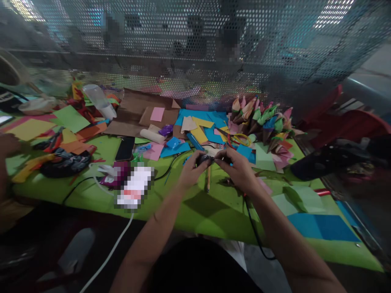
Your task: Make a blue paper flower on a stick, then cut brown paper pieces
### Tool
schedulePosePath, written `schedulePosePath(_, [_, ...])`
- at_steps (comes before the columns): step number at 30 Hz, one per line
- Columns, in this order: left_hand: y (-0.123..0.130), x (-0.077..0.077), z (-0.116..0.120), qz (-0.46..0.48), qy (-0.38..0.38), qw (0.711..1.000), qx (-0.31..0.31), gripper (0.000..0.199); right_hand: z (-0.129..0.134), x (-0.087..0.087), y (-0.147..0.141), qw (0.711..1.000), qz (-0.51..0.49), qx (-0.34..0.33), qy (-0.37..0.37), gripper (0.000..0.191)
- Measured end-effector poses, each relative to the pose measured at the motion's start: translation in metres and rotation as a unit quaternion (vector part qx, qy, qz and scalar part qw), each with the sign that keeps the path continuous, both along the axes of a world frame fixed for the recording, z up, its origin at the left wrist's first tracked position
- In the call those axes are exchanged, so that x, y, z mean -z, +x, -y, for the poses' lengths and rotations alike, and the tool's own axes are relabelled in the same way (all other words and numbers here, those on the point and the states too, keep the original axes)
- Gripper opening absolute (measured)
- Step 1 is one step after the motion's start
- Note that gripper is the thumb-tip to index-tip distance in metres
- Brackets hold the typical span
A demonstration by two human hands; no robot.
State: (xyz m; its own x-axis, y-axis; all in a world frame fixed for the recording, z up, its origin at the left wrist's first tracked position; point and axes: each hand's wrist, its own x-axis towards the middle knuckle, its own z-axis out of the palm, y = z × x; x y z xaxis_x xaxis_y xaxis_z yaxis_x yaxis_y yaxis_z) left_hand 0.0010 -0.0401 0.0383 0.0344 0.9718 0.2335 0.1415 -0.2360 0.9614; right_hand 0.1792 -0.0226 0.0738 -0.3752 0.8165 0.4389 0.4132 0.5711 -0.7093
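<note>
Over the middle of the green table (183, 215), my left hand (195, 167) is closed on a small dark object (205, 158). My right hand (232, 163) meets it from the right, its thumb and fingertips pinched at the object's right end; what they pinch is too small to make out. An orange pencil-like stick (208, 179) lies on the table just below the hands. Scissors with yellow handles (242, 139) rest among blue and yellow paper sheets behind my right hand.
Folded paper flowers (265, 114) stand at the back right. A blurred lit phone (136, 187), a black phone (125, 148) and a clear bottle (99, 101) are on the left. Green sheets (305, 199) and blue paper (324, 226) lie at right. Another person's arm (6, 150) shows at far left.
</note>
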Motion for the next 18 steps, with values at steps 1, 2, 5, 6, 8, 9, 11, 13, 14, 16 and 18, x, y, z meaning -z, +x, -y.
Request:
schedulePosePath(1, [-0.0003,0.0000,0.0001,0.011,-0.003,1.000,0.000,0.014,0.0002,0.0006,-0.0001,1.000,-0.010,0.003,-0.007,0.008])
schedulePosePath(2, [-0.0007,-0.0002,0.0003,0.020,-0.006,1.000,-0.001,0.013,0.0003,0.0013,0.0000,1.000,-0.019,0.006,-0.010,0.010])
schedulePosePath(5, [-0.0016,-0.0013,0.0009,0.043,-0.014,0.999,-0.001,0.012,0.0007,0.0033,0.0010,1.000,-0.028,0.012,0.001,0.017])
schedulePosePath(6, [-0.0019,-0.0016,0.0011,0.048,-0.018,0.999,0.002,0.013,0.0007,0.0038,0.0014,1.000,-0.025,0.013,0.009,0.018])
schedulePosePath(8, [-0.0022,-0.0021,0.0011,0.054,-0.021,0.998,0.012,0.014,0.0010,0.0042,0.0021,0.999,-0.012,0.014,0.027,0.017])
schedulePosePath(9, [-0.0023,-0.0022,0.0011,0.054,-0.021,0.998,0.016,0.015,0.0012,0.0041,0.0022,0.999,-0.005,0.013,0.037,0.015])
schedulePosePath(11, [-0.0024,-0.0022,0.0011,0.049,-0.021,0.998,0.026,0.016,0.0019,0.0038,0.0020,0.998,0.009,0.010,0.056,0.013])
schedulePosePath(13, [-0.0021,-0.0019,0.0010,0.042,-0.025,0.998,0.033,0.018,0.0028,0.0033,0.0014,0.997,0.024,0.006,0.075,0.012])
schedulePosePath(14, [-0.0018,-0.0017,0.0009,0.039,-0.028,0.998,0.036,0.018,0.0034,0.0030,0.0010,0.996,0.033,0.005,0.084,0.011])
schedulePosePath(16, [-0.0011,-0.0012,0.0004,0.037,-0.031,0.998,0.037,0.018,0.0046,0.0027,0.0001,0.994,0.056,0.006,0.098,0.012])
schedulePosePath(18, [-0.0004,-0.0004,-0.0005,0.037,-0.033,0.998,0.032,0.016,0.0058,0.0030,-0.0010,0.991,0.080,0.010,0.104,0.012])
